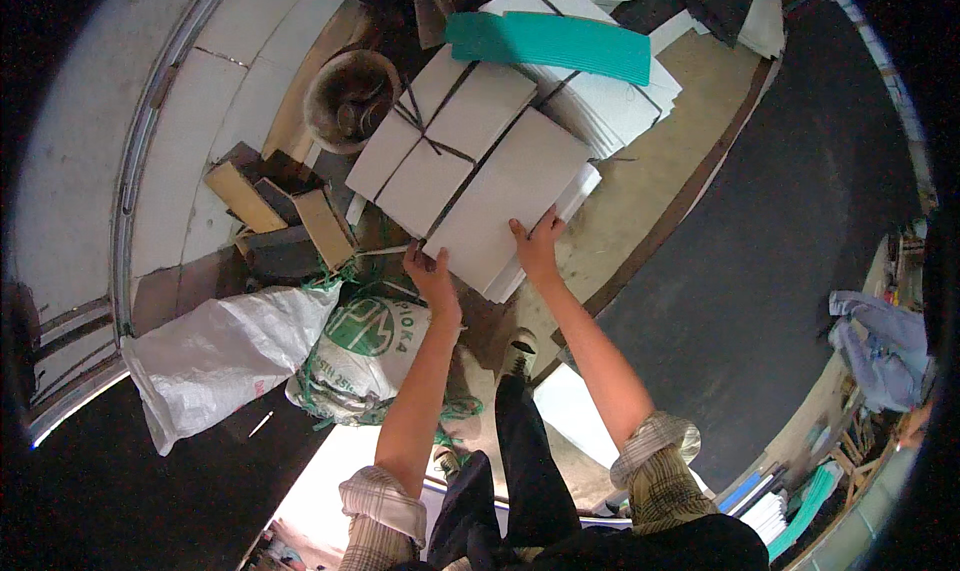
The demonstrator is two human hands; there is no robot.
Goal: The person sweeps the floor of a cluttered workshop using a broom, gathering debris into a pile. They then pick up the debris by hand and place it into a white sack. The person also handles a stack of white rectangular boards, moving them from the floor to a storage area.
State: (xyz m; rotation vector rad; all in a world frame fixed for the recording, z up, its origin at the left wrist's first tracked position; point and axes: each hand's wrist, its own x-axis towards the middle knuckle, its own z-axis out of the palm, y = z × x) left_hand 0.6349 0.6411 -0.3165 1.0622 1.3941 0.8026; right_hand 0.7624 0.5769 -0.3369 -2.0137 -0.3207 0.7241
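A stack of white sheets lies in front of me, its near corner pointing toward my feet. My left hand grips its near left edge, close to the black strap. On the near right edge is my right hand, thumb on top and fingers around the side. Directly beside this stack, to the left, sits a bundle of white sheets tied crosswise with black strap. Farther back is another strapped white stack. A teal ribbed strip rests across the tops of the stacks.
A round pot-like container and several wooden blocks are at the left. Nearer lie a white woven sack and a printed sack with green netting. A dark tabletop fills the right, with blue cloth beyond.
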